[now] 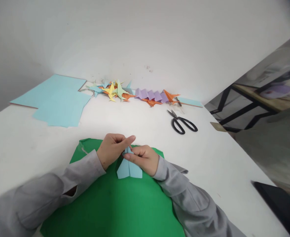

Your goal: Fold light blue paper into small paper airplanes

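A folded light blue paper (129, 169) with a crease down its middle is held over a green sheet (120, 204). Its wide end points toward me and its narrow end away. My left hand (112, 149) pinches the narrow tip, with the thumb stretched across the top. On the other side, my right hand (143, 159) grips the same paper just below the tip, thumb on top. Fingers partly cover the narrow end, so its exact folds are hidden.
Black-handled scissors (181, 122) lie open on the white table (209, 158). Light blue paper sheets (61, 102) are at the back left. Along the wall sit several folded paper figures (115, 90) and a pleated purple paper (151, 95). A dark flat object (278, 204) is at the right edge.
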`<state>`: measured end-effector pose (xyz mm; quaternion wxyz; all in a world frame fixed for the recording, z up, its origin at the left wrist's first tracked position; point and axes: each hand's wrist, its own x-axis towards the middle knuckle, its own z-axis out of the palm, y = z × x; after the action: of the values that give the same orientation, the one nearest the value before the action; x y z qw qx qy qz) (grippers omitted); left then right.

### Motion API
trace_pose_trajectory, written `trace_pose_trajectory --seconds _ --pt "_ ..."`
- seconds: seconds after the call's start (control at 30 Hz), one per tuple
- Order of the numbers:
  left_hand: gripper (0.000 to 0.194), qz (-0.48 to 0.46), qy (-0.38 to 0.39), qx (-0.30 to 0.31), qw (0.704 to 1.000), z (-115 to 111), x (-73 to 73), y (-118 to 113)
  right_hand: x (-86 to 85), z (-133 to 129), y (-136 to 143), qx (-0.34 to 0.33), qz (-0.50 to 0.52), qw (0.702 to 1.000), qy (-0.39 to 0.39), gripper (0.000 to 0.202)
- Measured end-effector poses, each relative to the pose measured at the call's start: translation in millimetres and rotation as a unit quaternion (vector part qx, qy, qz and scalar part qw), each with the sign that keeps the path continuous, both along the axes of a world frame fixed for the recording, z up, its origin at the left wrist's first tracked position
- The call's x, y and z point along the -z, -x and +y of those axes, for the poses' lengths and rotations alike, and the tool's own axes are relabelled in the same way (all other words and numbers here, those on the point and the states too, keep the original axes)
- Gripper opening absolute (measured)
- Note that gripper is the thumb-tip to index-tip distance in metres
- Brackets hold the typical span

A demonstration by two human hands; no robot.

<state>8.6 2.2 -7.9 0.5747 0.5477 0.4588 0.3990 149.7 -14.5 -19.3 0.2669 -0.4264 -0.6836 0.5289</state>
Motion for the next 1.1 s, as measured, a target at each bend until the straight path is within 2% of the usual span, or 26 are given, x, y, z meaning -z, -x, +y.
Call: trace_pose_trajectory --seconds 0.1,0.23,0.37,0.5,0.57,0.7,0.83,0.97,1.1 --pt "0.032 -0.051 0.040 -0.010 0.998 0.3 0.1 1.6 -0.4 0.0 -0.6 0.011 0.006 1.000 0.021 0.048" --pt "0.023 -0.098 0.053 -0.032 0.993 0.1 0.8 2.3 -0.1 -1.1 -0.4 0.020 -0.011 1.000 -0.012 0.049" --pt "0.024 -0.098 0.068 -0.049 0.992 -0.1 -1.0 0.6 -0.6 -2.2 0.2 0.017 -0.012 0.999 -0.041 0.048" --pt "0.035 -0.074 0.070 -0.090 0.991 1.3 -0.7 0.0 -0.8 -3.1 0.5 0.002 -0.018 0.999 -0.038 0.047" --pt "0.038 -0.092 0.081 -0.099 0.987 2.5 0.1 0.3 -0.3 -3.1 0.3 0.012 -0.016 0.999 -0.030 0.049" --pt "0.041 -0.138 0.112 -0.081 0.981 3.3 0.2 0.8 0.4 -2.0 -0.7 0.041 0.000 0.999 0.006 0.049" --pt "0.029 -0.101 0.060 -0.022 0.993 2.2 0.7 1.6 -0.8 -0.3 -1.2 0.040 0.000 0.999 0.006 0.047" --pt "0.031 -0.053 0.016 0.049 0.997 2.5 3.1 3.8 -1.1 0.2 -1.1 0.033 0.012 0.999 0.003 0.040" --pt "0.035 -0.029 0.015 0.045 0.998 3.6 2.3 4.8 -0.1 -1.2 -0.7 0.044 0.006 0.999 0.006 0.038"
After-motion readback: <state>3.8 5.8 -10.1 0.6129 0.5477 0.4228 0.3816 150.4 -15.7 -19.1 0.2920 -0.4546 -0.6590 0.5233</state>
